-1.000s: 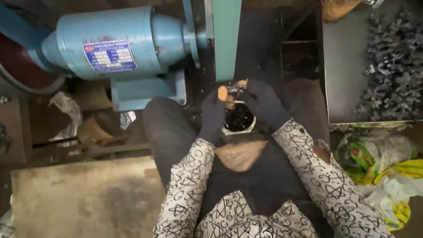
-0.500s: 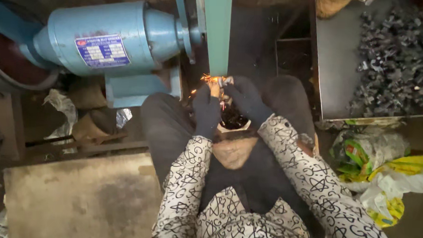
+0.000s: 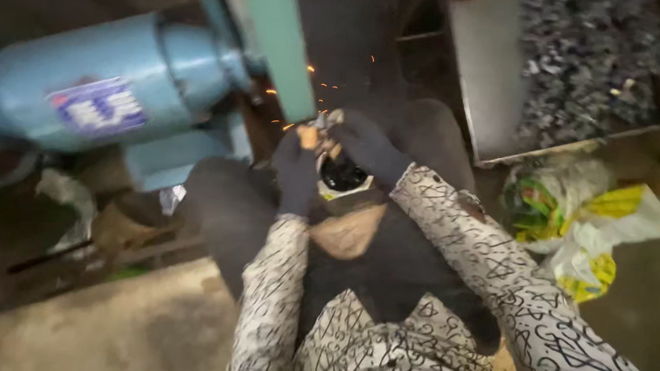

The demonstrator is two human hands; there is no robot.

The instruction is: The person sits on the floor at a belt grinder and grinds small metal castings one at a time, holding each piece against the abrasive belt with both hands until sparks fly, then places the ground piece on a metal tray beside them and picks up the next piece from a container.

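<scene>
Both my hands wear dark gloves. My left hand [image 3: 296, 169] and my right hand [image 3: 369, 146] together pinch a small metal part [image 3: 325, 122] and press it against the green sanding belt [image 3: 280, 50] of a blue motor-driven grinder [image 3: 104, 94]. Orange sparks [image 3: 316, 81] fly off beside the belt. Just below my hands, between my knees, sits a small round container [image 3: 341, 177] with dark contents. The part itself is blurred and mostly hidden by my fingers.
A grey metal tray [image 3: 490, 88] heaped with several small dark metal parts stands at the upper right. Crumpled green, yellow and white plastic bags [image 3: 581, 219] lie on the floor at the right. A flat brown board [image 3: 109, 324] lies at the lower left.
My hands lifted the part from over the container up to the belt, and sparks now fly. The view has shifted and blurred.
</scene>
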